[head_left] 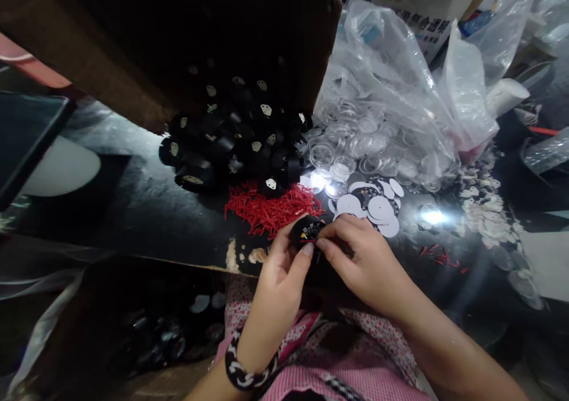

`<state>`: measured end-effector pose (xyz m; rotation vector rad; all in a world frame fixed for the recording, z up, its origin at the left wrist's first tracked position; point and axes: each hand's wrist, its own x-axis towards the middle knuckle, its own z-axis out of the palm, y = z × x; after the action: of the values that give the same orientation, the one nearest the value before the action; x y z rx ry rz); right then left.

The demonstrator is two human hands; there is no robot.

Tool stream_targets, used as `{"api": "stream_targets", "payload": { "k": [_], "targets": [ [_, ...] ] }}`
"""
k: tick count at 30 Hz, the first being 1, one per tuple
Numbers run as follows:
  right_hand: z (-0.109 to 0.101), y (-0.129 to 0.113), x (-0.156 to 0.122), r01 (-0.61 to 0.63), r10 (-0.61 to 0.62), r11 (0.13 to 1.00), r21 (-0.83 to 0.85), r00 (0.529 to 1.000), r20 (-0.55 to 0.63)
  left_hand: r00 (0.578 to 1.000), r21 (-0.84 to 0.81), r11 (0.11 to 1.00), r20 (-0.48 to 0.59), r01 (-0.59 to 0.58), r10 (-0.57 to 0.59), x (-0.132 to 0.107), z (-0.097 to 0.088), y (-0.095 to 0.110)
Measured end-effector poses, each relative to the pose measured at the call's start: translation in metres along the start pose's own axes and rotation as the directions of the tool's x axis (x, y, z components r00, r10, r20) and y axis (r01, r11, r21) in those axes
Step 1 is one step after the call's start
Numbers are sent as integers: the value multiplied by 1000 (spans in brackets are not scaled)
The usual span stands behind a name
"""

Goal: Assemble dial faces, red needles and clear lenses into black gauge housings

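My left hand [282, 270] is closed around a small round gauge [306, 228] with a black dial and white and orange markings. At the dial's near edge, the fingertips of my right hand [358, 250] are pinched together on a thin red pointer [306, 240], partly hidden by the fingers. Just beyond the hands lies a heap of red pointers [275, 208]. Right of that heap, round dial plates [380, 207] lie loosely overlapped, some white side up and some black.
Black round housings [231, 146] spill from a dark box [133, 45] at the back. Clear round covers [355, 134] pile by a plastic bag [391, 57]. Small pale metal parts [482, 202] and several loose red pointers [442, 256] lie to the right. The worktable's front edge [195, 263] is chipped.
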<state>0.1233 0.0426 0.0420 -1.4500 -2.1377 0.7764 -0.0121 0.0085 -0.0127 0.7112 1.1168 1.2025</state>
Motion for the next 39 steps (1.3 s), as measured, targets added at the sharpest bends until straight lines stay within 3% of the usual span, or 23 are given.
{"api": "stream_targets", "payload": {
  "k": [12,17,21,24,27,30,32,35,39],
  "targets": [
    [0,-6,-8,-12,11,995,97,1000,16,983,327,928,3,-177,186,-6,-6,9],
    [6,-9,-12,-38,38,996,81,999,-5,977,406,898,-44,-172,207,-8,-10,9],
    [4,-6,-8,-22,22,1000,16,1000,-11,1000,205,978,-2,-18,19,-3,-14,7],
    [2,-1,-3,120,-126,987,-105,991,-48,987,13,990,80,142,-143,-2,-18,5],
    [4,4,0,240,-263,928,-283,964,-44,982,-37,983,67,181,-178,-4,-18,6],
    [9,5,3,275,-315,886,-373,948,-48,976,-145,965,12,218,-219,-6,-9,8],
    [11,2,4,229,-273,906,-355,959,-78,957,-284,917,7,281,-291,-6,-1,9],
    [9,-3,5,75,-102,952,-296,992,-77,943,-399,865,-2,304,-333,-6,6,5],
    [-7,3,13,4,10,990,-143,995,100,968,-238,944,-39,230,-246,-2,0,-7]
  ]
}}
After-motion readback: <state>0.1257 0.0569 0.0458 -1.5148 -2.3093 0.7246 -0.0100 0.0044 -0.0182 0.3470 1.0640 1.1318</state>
